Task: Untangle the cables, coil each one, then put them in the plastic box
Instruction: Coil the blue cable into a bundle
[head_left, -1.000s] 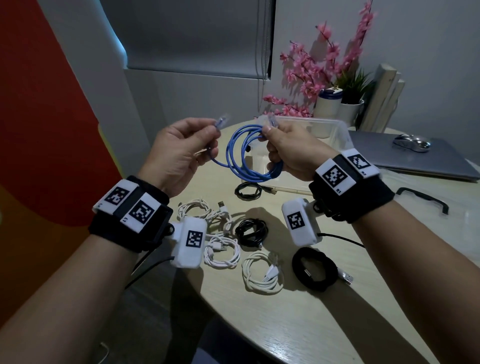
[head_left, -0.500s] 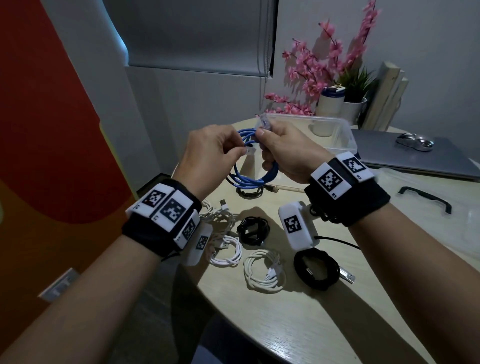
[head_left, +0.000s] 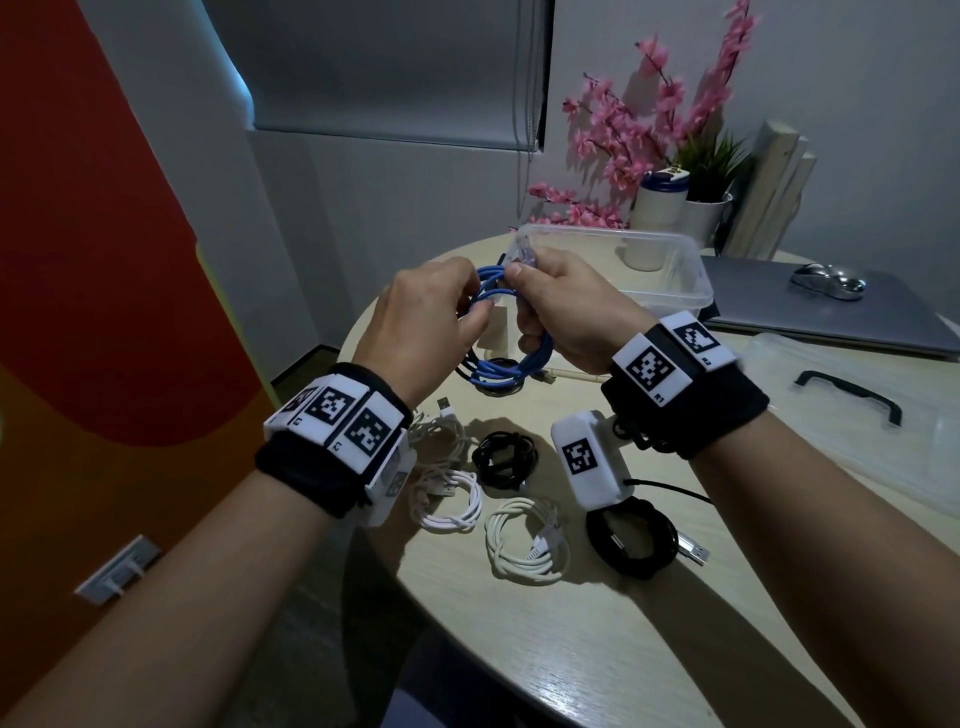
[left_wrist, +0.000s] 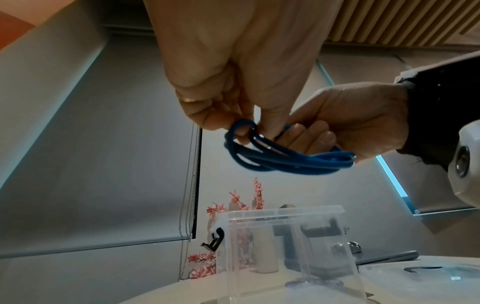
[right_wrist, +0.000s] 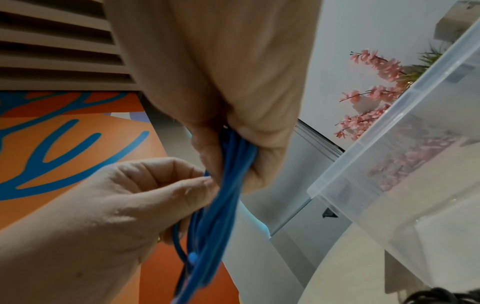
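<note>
Both your hands hold the coiled blue cable (head_left: 493, 332) up above the tabletop (head_left: 649, 623), just near of the plastic box (head_left: 670, 275). Your right hand (head_left: 566, 306) grips the loops, fingers curled round them; your left hand (head_left: 421, 327) pinches a strand. White and black coiled cables (head_left: 524, 540) lie near.

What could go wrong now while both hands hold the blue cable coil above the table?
The loops of the blue cable look bundled only by the right hand and left hand; a looser grip may let them spring apart. The clear plug end sticks out free and may snag on the plastic box rim.
</note>
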